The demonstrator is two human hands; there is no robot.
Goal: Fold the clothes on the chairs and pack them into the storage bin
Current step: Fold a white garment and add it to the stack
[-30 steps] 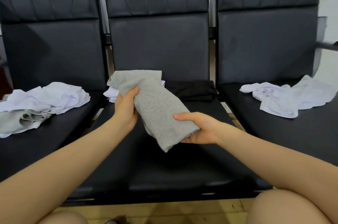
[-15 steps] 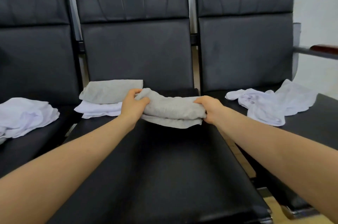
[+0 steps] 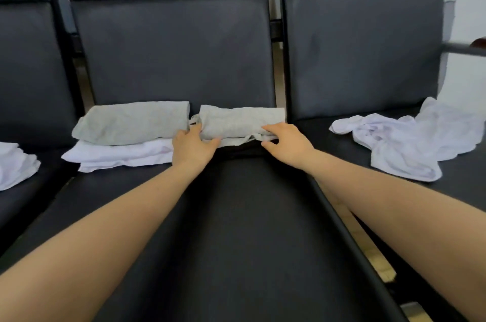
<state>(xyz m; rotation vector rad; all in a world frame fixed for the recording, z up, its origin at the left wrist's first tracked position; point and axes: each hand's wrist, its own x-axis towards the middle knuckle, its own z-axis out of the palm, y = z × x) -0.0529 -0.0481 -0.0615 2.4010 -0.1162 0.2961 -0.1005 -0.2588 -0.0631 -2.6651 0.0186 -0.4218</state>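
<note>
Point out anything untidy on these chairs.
A white garment lies crumpled and unfolded on the right seat. A loose edge sticks out under the gray bundle both hands are touching.

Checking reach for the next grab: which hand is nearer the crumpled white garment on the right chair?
Right. The right hand rests on the folded grey garment at the middle seat's right edge, just short of the crumpled white garment. The left hand is at the grey garment's far end.

Black leather-look chair seat [image 3: 236, 216]: smooth, slight sheen. Folded grey knit cloth garment [image 3: 239, 119]: matt (soft, wrinkled).
</note>
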